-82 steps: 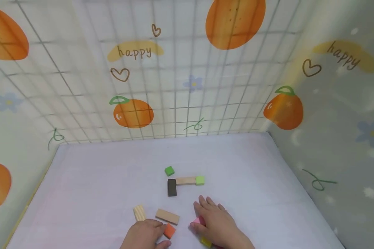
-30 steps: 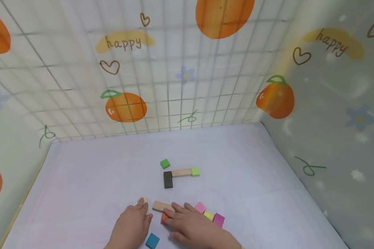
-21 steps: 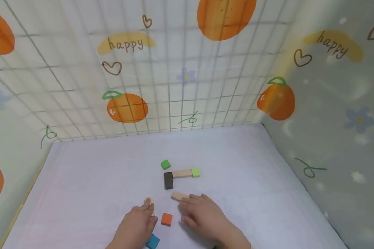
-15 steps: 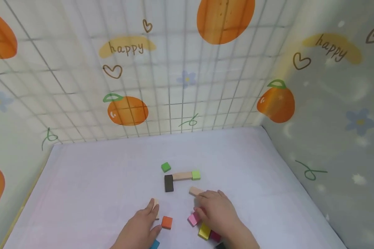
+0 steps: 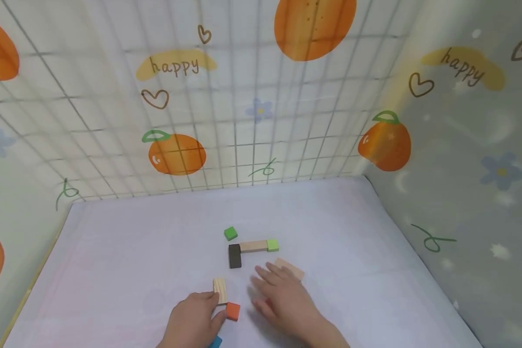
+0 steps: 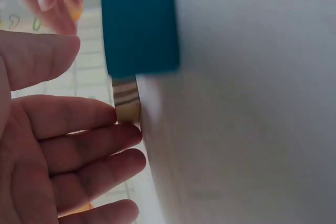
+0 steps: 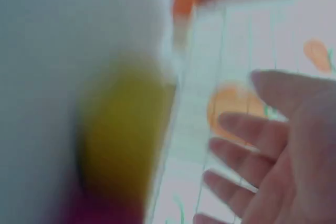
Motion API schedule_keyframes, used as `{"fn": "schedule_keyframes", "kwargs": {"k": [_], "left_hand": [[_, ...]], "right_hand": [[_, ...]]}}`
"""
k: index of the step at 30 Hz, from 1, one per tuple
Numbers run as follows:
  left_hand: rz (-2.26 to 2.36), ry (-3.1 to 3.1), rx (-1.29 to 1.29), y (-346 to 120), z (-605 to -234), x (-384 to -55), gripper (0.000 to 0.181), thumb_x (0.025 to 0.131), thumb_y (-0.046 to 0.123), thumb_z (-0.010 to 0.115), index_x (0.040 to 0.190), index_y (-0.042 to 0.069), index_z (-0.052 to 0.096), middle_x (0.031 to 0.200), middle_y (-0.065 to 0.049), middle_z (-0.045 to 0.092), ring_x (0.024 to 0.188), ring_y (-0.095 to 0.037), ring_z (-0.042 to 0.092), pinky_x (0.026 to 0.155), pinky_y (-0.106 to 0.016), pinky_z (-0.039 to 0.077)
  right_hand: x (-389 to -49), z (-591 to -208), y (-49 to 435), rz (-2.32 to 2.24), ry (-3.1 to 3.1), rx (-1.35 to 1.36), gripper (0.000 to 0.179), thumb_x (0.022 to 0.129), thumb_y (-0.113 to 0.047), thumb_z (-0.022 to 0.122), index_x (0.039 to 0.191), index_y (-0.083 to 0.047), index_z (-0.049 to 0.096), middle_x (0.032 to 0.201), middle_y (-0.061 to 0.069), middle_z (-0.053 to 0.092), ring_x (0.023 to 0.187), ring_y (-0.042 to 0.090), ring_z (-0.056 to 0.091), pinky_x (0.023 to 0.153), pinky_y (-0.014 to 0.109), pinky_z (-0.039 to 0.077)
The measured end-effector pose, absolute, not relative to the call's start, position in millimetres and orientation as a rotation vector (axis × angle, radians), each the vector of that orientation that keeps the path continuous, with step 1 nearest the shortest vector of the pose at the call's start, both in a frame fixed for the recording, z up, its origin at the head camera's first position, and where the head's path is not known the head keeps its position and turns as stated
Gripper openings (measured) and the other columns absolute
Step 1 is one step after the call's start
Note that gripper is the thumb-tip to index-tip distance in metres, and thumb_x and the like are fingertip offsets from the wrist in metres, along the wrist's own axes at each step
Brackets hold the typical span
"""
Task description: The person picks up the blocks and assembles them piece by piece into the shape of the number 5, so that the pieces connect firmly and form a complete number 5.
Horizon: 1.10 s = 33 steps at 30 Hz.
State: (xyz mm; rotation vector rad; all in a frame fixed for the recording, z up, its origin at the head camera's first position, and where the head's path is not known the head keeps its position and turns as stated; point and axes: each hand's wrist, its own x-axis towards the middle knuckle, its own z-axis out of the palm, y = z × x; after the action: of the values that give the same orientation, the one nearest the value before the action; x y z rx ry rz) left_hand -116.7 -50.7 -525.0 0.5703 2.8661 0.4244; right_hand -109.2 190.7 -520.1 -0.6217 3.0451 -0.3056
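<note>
Fingers of the left hand (image 5: pixel 193 316) are stretched out, their tips against a wood-grained block (image 5: pixel 220 289) at the lower centre of the head view, with nothing curled around it. The thumb stands apart from them, its tip at the left edge of an orange block (image 5: pixel 233 311); whether it touches is hard to tell. The right hand (image 5: pixel 289 304), lower right of centre, is spread wide and holds nothing. Its fingers overlap the left end of a beige plank (image 5: pixel 293 270), and contact there cannot be told.

In the left wrist view the wood-grained block shows end on, striped, at the left hand's index and middle fingertips. A blue block (image 6: pixel 140 22) looms large at the top middle of that view, while the head view catches only a piece of it at the bottom edge. Only the right wrist view reveals a yellow block (image 7: pixel 123 129) and a magenta block (image 7: pixel 105 211), both blurred, left of the right hand's loosely extended fingers.

Near the middle of the head view, a dark block (image 5: pixel 235 256), a pale plank (image 5: pixel 253 246) and a lime block (image 5: pixel 272 245) sit joined in a row on the white tabletop (image 5: pixel 156 232). A green block (image 5: pixel 230 233) lies apart, just above the dark one.
</note>
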Motion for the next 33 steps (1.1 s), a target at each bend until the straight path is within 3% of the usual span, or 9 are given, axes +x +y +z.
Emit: {"fn": "schedule_keyframes", "kwargs": {"k": [4, 10, 33], "left_hand": [[0.378, 2.878, 0.686, -43.8, -525.6, -118.3, 0.058, 0.090, 0.049, 0.069, 0.123, 0.002, 0.071, 0.124, -0.010, 0.072, 0.115, -0.030, 0.067, 0.089, -0.049, 0.059], [0.353, 2.879, 0.773, -33.1, -525.2, -121.2, 0.058, 0.089, 0.048, 0.070, 0.127, 0.003, 0.069, 0.129, -0.009, 0.069, 0.119, -0.027, 0.064, 0.093, -0.050, 0.056], [0.375, 2.864, 0.810, -28.1, -533.7, -124.1, 0.071, 0.086, 0.054, 0.071, 0.135, 0.004, 0.063, 0.139, -0.011, 0.063, 0.124, -0.029, 0.060, 0.094, -0.051, 0.056]], "right_hand": [[-103.2, -530.4, 173.3, -0.311, 2.975, -0.936, 0.056, 0.103, -0.056, 0.044, 0.147, -0.023, 0.054, 0.160, 0.003, 0.042, 0.150, 0.029, 0.037, 0.117, 0.059, 0.035], [-103.2, -538.1, 170.8, -0.332, 2.941, -0.832, 0.061, 0.103, -0.062, 0.033, 0.149, -0.027, 0.051, 0.163, 0.004, 0.036, 0.153, 0.032, 0.030, 0.117, 0.063, 0.032], [-105.9, -538.0, 177.2, -0.351, 2.858, -0.641, 0.063, 0.100, -0.064, 0.043, 0.155, -0.034, 0.041, 0.164, 0.009, 0.033, 0.154, 0.035, 0.026, 0.119, 0.065, 0.026]]}}
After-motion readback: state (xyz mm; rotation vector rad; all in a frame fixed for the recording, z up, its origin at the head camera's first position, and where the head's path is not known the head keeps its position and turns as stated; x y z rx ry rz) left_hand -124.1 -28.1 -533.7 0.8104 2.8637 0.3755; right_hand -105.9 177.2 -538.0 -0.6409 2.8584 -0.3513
